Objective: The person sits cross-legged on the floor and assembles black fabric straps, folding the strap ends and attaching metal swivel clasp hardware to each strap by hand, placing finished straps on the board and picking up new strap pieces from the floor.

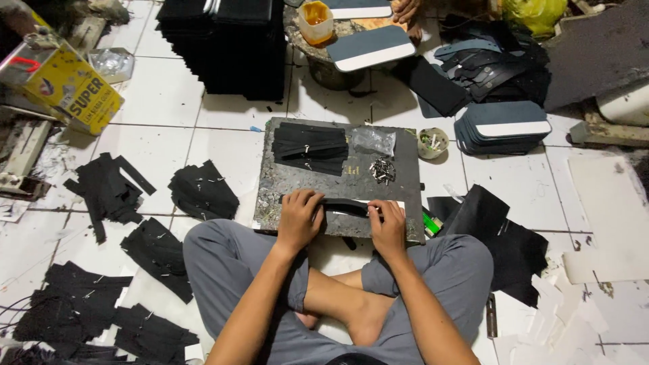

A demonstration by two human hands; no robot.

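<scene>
Head view: hands (301, 217) on black strap (346, 206).

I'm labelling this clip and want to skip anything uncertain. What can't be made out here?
Head view only:
- Ends of the black strip: covered by the left hand and right hand.
- Small metal pieces on the work board: too small to identify.
- Another person's hand: cut off by the top edge.
- Yellow cup: contents unclear.

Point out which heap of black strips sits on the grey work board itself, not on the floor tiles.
The neat stack of black strips at the far left of the work board, beside the clear bag. The other black heaps lie scattered on the tiles.
</scene>
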